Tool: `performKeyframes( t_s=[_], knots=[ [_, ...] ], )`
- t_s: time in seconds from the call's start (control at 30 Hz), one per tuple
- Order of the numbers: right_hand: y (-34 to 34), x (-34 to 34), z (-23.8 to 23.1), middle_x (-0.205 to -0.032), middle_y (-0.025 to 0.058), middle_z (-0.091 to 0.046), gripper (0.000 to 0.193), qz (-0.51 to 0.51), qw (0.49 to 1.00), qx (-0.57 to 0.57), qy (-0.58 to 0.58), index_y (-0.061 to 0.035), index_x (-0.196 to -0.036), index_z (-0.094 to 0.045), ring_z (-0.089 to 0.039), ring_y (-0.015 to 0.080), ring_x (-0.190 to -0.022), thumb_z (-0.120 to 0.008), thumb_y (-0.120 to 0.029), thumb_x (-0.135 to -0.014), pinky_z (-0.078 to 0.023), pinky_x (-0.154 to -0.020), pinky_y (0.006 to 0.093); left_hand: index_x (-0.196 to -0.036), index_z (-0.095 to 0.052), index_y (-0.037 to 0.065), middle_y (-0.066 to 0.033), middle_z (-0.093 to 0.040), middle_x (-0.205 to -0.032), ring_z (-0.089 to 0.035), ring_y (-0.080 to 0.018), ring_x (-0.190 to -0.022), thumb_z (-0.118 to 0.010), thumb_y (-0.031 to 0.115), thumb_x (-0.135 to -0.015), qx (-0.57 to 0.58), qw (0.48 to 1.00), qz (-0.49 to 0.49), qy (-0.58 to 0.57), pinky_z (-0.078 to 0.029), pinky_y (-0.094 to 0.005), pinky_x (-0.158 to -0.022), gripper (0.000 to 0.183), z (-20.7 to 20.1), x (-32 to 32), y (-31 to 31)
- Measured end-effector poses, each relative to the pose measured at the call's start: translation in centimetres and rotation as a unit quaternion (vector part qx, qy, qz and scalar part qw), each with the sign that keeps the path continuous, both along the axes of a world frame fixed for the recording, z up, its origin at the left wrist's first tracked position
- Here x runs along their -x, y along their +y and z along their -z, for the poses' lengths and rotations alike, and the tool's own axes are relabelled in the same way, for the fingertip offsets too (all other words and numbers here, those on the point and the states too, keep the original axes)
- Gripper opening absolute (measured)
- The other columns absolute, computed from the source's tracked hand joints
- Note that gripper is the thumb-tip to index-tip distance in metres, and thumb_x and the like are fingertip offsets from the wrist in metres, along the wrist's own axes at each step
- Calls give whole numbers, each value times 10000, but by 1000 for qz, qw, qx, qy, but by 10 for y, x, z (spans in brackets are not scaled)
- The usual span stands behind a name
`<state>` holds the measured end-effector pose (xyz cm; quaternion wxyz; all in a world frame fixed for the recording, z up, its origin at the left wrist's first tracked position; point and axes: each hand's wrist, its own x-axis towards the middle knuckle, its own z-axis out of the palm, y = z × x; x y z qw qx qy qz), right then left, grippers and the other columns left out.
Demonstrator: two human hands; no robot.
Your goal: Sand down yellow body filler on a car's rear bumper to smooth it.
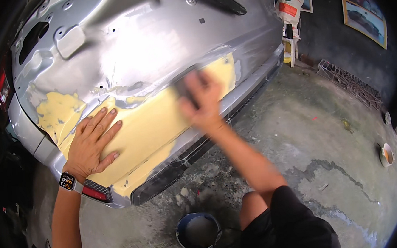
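A silver car's rear panel (151,39) fills the upper middle, with a broad patch of yellow body filler (135,137) along its lower part. My left hand (91,140) lies flat on the filler's left side, fingers spread; a watch (67,181) is on that wrist. Over the right part of the filler, my right hand (206,98) grips a dark sanding block (185,85) pressed to the surface. Both hand and block are smeared by motion, and the block's underside is hidden.
Below the panel runs the bumper (166,184), with a red reflector (95,193) at its left. A dark bucket (198,232) of greyish liquid stands on the concrete floor near my legs. Farther right are a small white pot (386,155) and a metal rack (350,83) by the wall.
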<state>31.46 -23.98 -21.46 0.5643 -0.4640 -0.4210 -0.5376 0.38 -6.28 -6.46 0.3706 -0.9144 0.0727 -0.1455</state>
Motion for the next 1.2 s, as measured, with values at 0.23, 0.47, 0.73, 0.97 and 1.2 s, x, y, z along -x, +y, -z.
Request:
performKeyframes(
  t_s=[0.23,0.47,0.73,0.97,1.2],
  knots=[
    [-54,-130,-15,-1365,233,-567,616,34,972,-69,223,-143,-1452,-664,-557,373,-1190,-835,-247,-870,-482,-1049,487,-1572,-520,172,-89,-394,-1706,-340,-297,-1580,-567,557,-961,-5,1000,10,-3,-276,-490,-1234,724,-7,-8,-8],
    [26,66,-12,-1512,283,-481,724,-78,993,82,15,-169,-1525,-590,-486,443,-1306,-779,-300,-838,-346,-1116,549,-1556,-501,49,-146,-434,-1672,-371,-341,-1562,-565,565,-951,17,1000,18,-4,-287,-520,-1212,799,-4,-4,3],
    [-74,-136,-41,-1409,278,-566,683,57,966,-57,245,-108,-1505,-604,-518,434,-1286,-815,-255,-873,-420,-1082,519,-1570,-488,45,-142,-446,-1665,-388,-317,-1556,-568,573,-943,1,1000,26,-11,-301,-505,-1200,824,-4,-12,-7],
    [18,57,-20,-1527,297,-462,743,-17,997,70,31,-150,-1542,-587,-483,419,-1273,-790,-256,-834,-356,-1111,514,-1580,-465,31,-152,-450,-1661,-396,-330,-1552,-578,576,-937,26,999,40,-2,-304,-509,-1194,851,0,-7,4],
    [-34,-59,-39,-1255,262,-632,724,-73,996,30,-33,-183,-1500,-601,-606,443,-1110,-779,-189,-798,-493,-981,510,-1588,-425,7,-176,-455,-1654,-406,-352,-1547,-560,599,-954,37,998,46,-12,-312,-523,-1189,878,-4,-4,1]
  ],
)
